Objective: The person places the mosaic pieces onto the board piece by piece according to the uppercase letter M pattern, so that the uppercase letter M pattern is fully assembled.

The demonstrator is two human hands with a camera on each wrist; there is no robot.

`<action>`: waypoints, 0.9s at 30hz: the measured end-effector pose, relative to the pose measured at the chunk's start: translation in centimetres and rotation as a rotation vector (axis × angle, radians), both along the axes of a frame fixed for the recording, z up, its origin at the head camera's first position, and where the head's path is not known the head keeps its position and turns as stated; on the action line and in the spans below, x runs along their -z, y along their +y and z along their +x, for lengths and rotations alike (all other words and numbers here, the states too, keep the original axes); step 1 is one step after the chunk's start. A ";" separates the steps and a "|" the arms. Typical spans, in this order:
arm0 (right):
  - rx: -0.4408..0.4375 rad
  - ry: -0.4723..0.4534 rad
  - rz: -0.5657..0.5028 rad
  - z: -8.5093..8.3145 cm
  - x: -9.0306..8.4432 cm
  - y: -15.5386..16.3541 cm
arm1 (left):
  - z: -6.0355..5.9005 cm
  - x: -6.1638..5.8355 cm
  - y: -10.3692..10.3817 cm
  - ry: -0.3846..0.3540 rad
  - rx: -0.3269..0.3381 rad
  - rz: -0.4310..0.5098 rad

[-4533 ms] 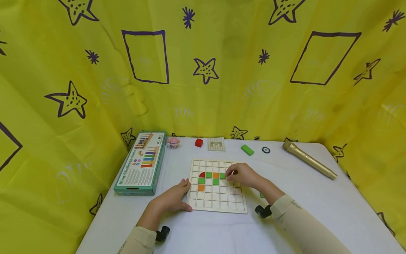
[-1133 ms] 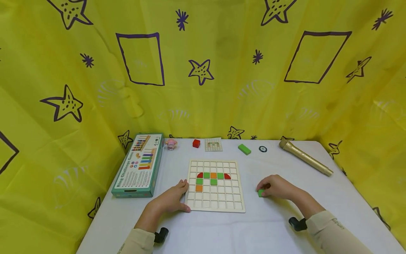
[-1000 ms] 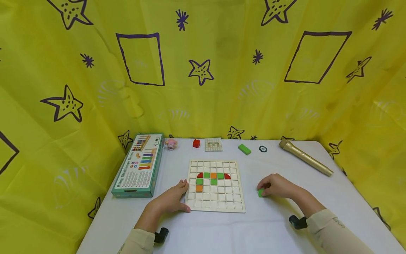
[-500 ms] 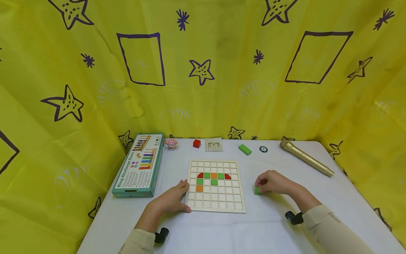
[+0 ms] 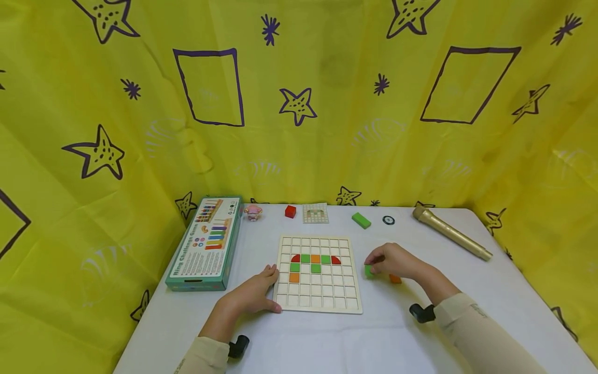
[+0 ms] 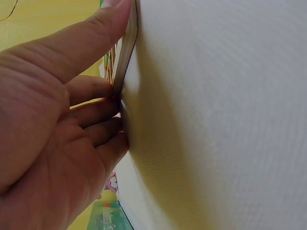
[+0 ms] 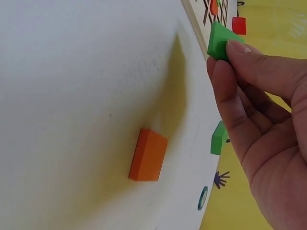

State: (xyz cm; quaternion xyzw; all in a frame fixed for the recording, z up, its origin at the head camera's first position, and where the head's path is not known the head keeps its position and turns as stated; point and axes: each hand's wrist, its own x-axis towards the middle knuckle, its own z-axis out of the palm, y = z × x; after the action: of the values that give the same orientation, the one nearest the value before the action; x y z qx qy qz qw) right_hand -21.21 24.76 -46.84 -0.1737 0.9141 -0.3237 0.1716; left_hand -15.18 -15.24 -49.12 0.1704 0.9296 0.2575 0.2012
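A pale wooden grid board [image 5: 327,301] lies on the white table, with red rounded pieces and green and orange square tiles set in its cells. My left hand [image 5: 254,291] rests at its left side, fingers against the edge and thumb at the near corner. Just right of the board, my right hand [image 5: 394,259] pinches a green square tile [image 7: 220,40] between thumb and fingers, held above the table in the right wrist view. Below that hand an orange square block [image 7: 151,158] lies on the cloth.
At the back stand a pink figurine [image 5: 253,212], a red cube [image 5: 290,211], a pattern card [image 5: 315,213], a green block [image 5: 361,220] and a dark ring [image 5: 388,220]. A boxed game [image 5: 203,249] lies left, a gold microphone-shaped stick [image 5: 450,234] right. Yellow curtain surrounds the table.
A red rounded piece now ends the row's right side. Since then my right hand has picked up the green tile and moved left toward the board, uncovering the orange block. My left hand stays put.
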 end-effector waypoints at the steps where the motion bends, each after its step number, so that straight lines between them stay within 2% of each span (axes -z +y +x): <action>1: 0.005 -0.003 -0.006 -0.1 0.0 -0.2 | 0.0 0.0 0.0 0.000 0.000 -0.001; 13: 0.025 -0.035 -0.065 -1.4 0.1 -2.1 | 0.0 -0.2 0.0 -0.003 0.001 -0.010; 20: 0.004 -0.045 -0.125 -2.1 0.6 -3.4 | 0.1 -0.3 0.1 -0.004 -0.001 -0.010; 27: -0.023 -0.025 -0.119 -2.4 0.9 -5.0 | 0.1 -0.3 -0.1 0.008 0.018 -0.007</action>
State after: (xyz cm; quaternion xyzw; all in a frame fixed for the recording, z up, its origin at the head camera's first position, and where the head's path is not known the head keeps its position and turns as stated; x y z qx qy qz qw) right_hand -23.62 19.79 -47.73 -0.1901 0.8889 -0.3777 0.1762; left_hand -15.07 -15.33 -48.79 0.1791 0.9298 0.2517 0.2003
